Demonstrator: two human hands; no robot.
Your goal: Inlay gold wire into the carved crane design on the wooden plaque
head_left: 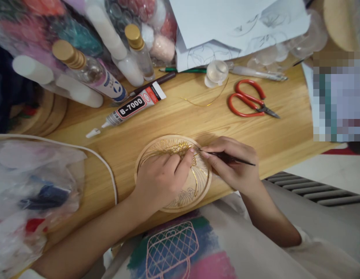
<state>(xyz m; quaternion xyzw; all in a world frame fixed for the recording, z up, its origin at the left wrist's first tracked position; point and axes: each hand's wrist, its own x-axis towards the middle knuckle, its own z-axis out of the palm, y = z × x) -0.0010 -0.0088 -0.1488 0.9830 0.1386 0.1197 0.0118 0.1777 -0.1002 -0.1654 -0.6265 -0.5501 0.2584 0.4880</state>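
Right hand (236, 164) grasps a slim, dark, pointed tool (240, 159) between thumb and fingers, with its tip at the upper right part of a round, pale wooden disc (190, 186). Left hand (162, 176) lies palm down over the disc's left side, index fingertip near the tool's tip; whether it pinches anything cannot be told. Shiny gold wire (180, 146) follows some of the dark lines drawn on the disc, which rests near the front edge of the wood-grained tabletop (284, 135).

Beyond the right hand lie small red-handled scissors (259, 106), blades pointing right. Left of them, a loose, curved gold strand (209, 104) runs below a small, clear round pot (217, 73). Farther left is a black, red and silver tube marked B-7000 (133, 106), its white nozzle pointing down-left, with 2 gold-capped clear bottles (139, 58) behind it.
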